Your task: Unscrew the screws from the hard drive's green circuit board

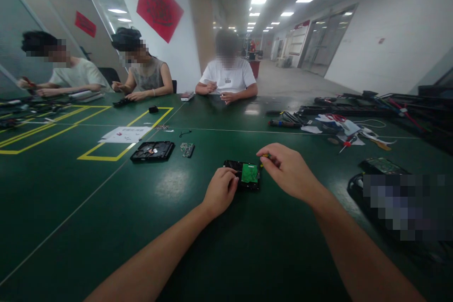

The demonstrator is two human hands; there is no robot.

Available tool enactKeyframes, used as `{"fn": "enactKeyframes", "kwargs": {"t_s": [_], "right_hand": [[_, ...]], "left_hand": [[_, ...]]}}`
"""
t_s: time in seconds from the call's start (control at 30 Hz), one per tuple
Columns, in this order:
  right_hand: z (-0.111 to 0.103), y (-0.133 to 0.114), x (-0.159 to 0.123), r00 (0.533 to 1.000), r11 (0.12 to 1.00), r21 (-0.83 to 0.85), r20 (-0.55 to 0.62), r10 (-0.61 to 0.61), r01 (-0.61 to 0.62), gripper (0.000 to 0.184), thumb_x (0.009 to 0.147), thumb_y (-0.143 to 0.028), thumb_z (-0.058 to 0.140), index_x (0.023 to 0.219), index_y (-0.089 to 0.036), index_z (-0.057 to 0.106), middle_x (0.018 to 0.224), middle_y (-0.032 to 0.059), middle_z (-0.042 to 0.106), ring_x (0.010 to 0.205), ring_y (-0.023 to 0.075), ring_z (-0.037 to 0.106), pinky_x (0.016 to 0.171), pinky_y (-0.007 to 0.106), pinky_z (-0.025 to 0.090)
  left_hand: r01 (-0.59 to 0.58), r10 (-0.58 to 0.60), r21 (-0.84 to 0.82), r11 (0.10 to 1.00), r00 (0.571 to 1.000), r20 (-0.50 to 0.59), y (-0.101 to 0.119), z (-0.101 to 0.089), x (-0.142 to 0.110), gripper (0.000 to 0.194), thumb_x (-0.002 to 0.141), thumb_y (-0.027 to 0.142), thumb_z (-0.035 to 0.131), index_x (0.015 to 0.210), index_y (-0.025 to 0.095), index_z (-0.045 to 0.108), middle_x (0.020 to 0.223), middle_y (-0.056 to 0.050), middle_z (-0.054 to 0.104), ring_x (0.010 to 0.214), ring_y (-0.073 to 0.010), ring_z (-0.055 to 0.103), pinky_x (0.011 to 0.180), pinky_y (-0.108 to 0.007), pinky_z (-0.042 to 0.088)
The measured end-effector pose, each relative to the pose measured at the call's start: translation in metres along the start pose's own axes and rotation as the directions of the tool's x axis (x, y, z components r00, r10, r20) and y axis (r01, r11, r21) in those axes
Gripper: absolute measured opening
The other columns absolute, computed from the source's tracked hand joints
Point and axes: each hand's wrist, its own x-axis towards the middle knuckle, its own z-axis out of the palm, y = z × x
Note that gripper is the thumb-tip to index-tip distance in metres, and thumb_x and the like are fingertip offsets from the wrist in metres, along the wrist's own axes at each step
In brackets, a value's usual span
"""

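Note:
A black electronic housing (231, 166) lies on the green table in front of me, with a green circuit board (249, 173) set in its right part. My left hand (220, 190) is closed on the housing's left side, fingertips on its dark inner face. At the right edge of the board, my right hand (288, 170) pinches what looks like a small screwdriver (265, 155) with yellow on it. Most of that tool is hidden by the fingers, and I cannot tell whether its tip touches the housing.
Left of the housing lie a small circuit board (187, 149) and a black tray-like case (153, 151). A paper sheet (125, 134) lies by yellow tape. Cables and a red-handled screwdriver (347, 144) are at right, near another board (384, 166). Several people sit across the table (170, 236).

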Motion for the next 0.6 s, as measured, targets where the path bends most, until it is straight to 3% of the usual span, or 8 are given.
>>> {"fn": "enactKeyframes", "kwargs": {"t_s": [0.07,0.17,0.33,0.47,0.6], "right_hand": [[0.000,0.000,0.000,1.000,1.000,0.024,0.006,0.000,0.000,0.015,0.100,-0.025,0.056,0.105,-0.023,0.070,0.108,0.0058,0.071,0.088,0.0192,0.065,0.074,0.032,0.049],[0.003,0.003,0.002,1.000,1.000,0.028,0.017,0.006,-0.007,0.014,0.100,-0.026,0.057,0.106,-0.024,0.070,0.108,0.0051,0.071,0.090,0.0193,0.065,0.075,0.032,0.050],[0.009,0.011,0.005,0.998,0.998,0.018,-0.004,0.068,-0.068,0.019,0.098,-0.027,0.061,0.116,-0.024,0.066,0.110,0.0061,0.070,0.085,0.0188,0.065,0.075,0.033,0.050],[0.014,0.016,0.007,0.988,0.989,0.021,-0.039,0.148,-0.147,0.021,0.096,-0.028,0.064,0.116,-0.022,0.061,0.099,0.0052,0.071,0.077,0.0182,0.065,0.074,0.034,0.051],[0.021,0.022,0.010,0.985,0.991,0.004,-0.110,0.133,-0.133,0.022,0.096,-0.027,0.065,0.117,-0.022,0.061,0.106,0.0068,0.070,0.080,0.0185,0.065,0.076,0.034,0.052]], "left_hand": [[-0.076,0.071,0.064,0.995,0.995,0.074,0.000,-0.003,0.004,0.023,0.100,0.029,0.059,0.121,0.024,0.063,0.130,-0.011,0.063,0.126,-0.0286,0.057,0.109,-0.050,0.050],[-0.161,0.136,0.115,0.980,0.969,0.205,-0.003,-0.008,0.013,0.054,0.092,0.043,0.072,0.140,0.024,0.056,0.150,-0.014,0.050,0.141,-0.0346,0.046,0.118,-0.055,0.041],[-0.247,0.191,0.130,0.960,0.921,0.340,-0.017,-0.009,0.027,0.084,0.082,0.057,0.080,0.155,0.032,0.046,0.170,-0.011,0.024,0.156,-0.0427,0.024,0.125,-0.065,0.024],[-0.244,0.176,0.142,0.959,0.910,0.375,-0.024,-0.006,0.029,0.082,0.086,0.052,0.077,0.157,0.033,0.042,0.172,-0.010,0.020,0.157,-0.0406,0.022,0.127,-0.065,0.019],[-0.231,0.157,0.150,0.961,0.908,0.390,-0.027,-0.004,0.028,0.072,0.091,0.051,0.071,0.155,0.029,0.045,0.171,-0.012,0.025,0.157,-0.0384,0.025,0.127,-0.062,0.020]]}}
